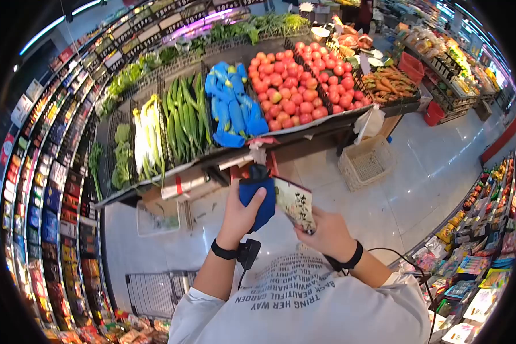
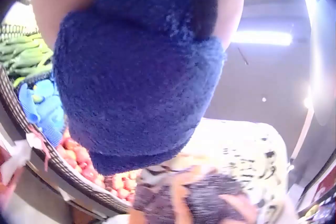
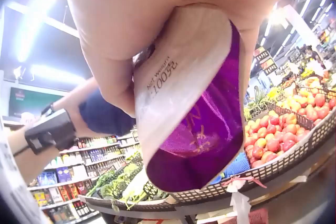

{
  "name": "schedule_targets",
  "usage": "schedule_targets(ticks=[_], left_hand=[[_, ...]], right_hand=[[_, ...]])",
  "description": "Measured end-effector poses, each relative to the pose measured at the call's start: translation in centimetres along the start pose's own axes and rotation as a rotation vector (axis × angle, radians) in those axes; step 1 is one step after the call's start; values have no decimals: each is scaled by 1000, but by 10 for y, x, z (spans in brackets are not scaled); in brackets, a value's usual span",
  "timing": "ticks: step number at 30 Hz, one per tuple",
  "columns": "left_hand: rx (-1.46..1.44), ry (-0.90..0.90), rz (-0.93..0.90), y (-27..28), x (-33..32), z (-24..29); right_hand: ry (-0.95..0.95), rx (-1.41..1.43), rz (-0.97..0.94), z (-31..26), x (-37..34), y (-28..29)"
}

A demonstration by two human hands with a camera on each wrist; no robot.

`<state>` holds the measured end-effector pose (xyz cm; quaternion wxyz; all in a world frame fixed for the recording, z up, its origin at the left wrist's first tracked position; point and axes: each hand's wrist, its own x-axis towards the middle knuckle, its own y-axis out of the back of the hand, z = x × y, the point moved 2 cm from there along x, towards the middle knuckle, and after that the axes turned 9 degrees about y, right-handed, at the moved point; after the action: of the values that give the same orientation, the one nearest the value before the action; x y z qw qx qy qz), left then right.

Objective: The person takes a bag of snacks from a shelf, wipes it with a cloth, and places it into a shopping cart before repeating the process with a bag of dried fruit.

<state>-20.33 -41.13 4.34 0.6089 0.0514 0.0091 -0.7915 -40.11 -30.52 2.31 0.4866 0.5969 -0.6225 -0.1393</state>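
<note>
The left hand (image 1: 239, 213) grips a dark blue fuzzy cloth item (image 1: 258, 200), its thumb lying across the front. In the left wrist view the blue item (image 2: 136, 77) fills the upper middle, soft and rounded. The right hand (image 1: 328, 234) pinches the lower edge of a printed package (image 1: 295, 202) with dark characters, held beside the blue item. In the right wrist view this package (image 3: 184, 103) shows a pale side with "100" print and a shiny purple side, with the right hand (image 3: 121, 29) curled round its top.
A produce stand with tomatoes (image 1: 286, 92), blue-wrapped vegetables (image 1: 232, 106) and green peppers (image 1: 184, 117) lies ahead. A wicker basket (image 1: 366, 163) stands on the floor, and a cart (image 1: 155, 293) is at lower left. Packed shelves (image 1: 51, 195) line the left.
</note>
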Motion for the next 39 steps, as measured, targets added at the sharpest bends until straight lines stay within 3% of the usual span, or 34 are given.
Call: schedule_targets(ticks=[1, 3, 4, 5, 8, 11, 14, 15, 21, 23, 25, 27, 28, 29, 31, 33, 35, 36, 37, 39], left_hand=[[34, 81, 35, 4, 5, -5], [201, 54, 20, 9, 8, -28], [-7, 6, -74, -7, -1, -18], [59, -28, -194, -12, -8, -5], [69, -93, -145, -22, 2, 10], [95, 138, -64, -24, 19, 10], [69, -61, -349, -63, -15, 22], [-25, -111, -370, -74, -22, 26], [23, -8, -89, -76, 26, 8], [168, -144, -188, -100, 1, 2], [-11, -188, -304, -124, -19, 9], [185, -255, -114, -111, -4, 3], [116, -82, -7, -104, 5, 1], [82, -39, 80, -95, 17, -12], [225, -91, 169, -91, 8, -15], [399, -246, 81, -118, -34, 26], [226, -337, -64, -126, -41, 11], [300, -359, 6, -122, -37, 17], [325, -352, 110, -110, -25, 7], [74, 89, 167, -90, -3, 5]], right_hand=[[-61, 25, -38, -5, -2, -2], [-92, 16, -40, -10, -5, -2], [-119, 12, -69, -7, -4, 0], [-120, -12, -56, -3, -4, -1], [-101, 73, -19, -4, -10, -3], [-154, 70, -62, 10, -17, 0], [-177, 81, -92, 14, -22, 19], [-191, 80, -105, 12, -27, 24], [-237, -3, -125, 34, -34, 41], [-217, -10, -116, 47, -33, 43], [-143, 95, -174, 54, -31, 47], [-130, 92, -163, 53, -29, 53], [-91, 81, -123, 54, -26, 53], [-50, 75, -77, 57, -24, 52], [-28, 101, -64, 62, -23, 48], [-40, 181, -131, 64, -23, 41], [-14, 335, -142, 59, -19, 44], [-33, 323, -142, 56, -18, 44], [-47, 307, -140, 55, -17, 45], [-67, 273, -133, 61, -19, 43]])
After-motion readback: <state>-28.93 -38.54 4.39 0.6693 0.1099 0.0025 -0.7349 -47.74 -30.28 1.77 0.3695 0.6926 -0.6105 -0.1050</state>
